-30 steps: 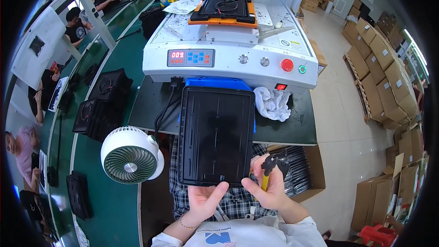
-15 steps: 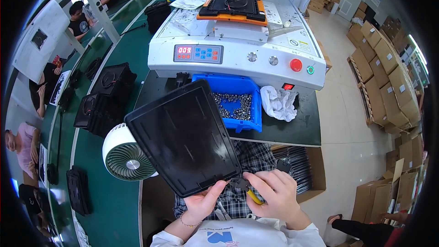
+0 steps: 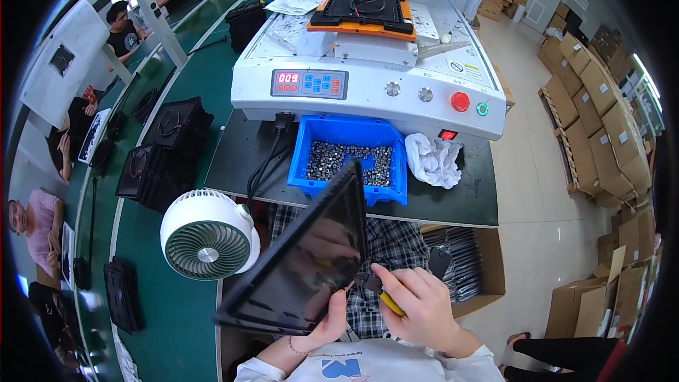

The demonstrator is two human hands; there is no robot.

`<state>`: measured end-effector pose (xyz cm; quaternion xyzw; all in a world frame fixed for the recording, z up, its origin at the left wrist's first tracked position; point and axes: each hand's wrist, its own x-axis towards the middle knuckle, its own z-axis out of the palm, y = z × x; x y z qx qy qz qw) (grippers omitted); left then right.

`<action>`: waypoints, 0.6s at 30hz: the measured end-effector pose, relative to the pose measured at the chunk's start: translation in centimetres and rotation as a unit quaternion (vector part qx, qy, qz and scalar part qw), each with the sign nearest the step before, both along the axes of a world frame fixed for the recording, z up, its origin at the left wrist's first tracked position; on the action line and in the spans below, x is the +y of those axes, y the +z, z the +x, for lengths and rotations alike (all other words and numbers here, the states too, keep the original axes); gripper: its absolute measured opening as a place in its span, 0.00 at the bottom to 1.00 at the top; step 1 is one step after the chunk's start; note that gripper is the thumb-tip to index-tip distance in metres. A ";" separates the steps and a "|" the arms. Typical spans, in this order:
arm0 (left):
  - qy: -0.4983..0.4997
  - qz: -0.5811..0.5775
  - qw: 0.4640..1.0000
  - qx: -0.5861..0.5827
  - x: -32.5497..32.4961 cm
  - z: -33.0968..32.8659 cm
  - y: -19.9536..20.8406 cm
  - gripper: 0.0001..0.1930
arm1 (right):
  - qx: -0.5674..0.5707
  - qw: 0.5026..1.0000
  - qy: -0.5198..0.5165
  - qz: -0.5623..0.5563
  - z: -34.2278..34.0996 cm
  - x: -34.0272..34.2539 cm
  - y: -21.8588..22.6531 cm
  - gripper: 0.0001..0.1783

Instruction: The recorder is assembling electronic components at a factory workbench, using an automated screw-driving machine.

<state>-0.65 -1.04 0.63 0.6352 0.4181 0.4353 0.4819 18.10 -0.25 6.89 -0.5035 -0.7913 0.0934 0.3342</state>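
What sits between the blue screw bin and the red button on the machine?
In the head view, a crumpled white cloth lies between the blue bin and the red button.

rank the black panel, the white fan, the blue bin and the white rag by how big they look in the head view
1. black panel, though it is nearest the camera
2. blue bin and white fan, too alike to split
3. white rag

Tilted black panel (image 3: pixel 304 262) in left hand (image 3: pixel 332 322)
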 end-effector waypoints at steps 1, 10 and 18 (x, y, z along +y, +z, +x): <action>-0.009 -0.017 1.000 -0.003 -0.1 0.1 0.3 0.16 | -0.016 1.000 -0.001 0.014 0.0 0.0 0.0 0.28; 0.250 -0.054 0.926 -0.277 1.5 2.4 4.2 0.23 | -0.231 0.927 -0.006 0.296 1.9 1.9 1.9 0.23; 0.077 -0.216 0.897 -0.378 0.8 0.0 5.9 0.33 | -0.144 0.962 -0.069 0.221 1.9 2.5 2.0 0.25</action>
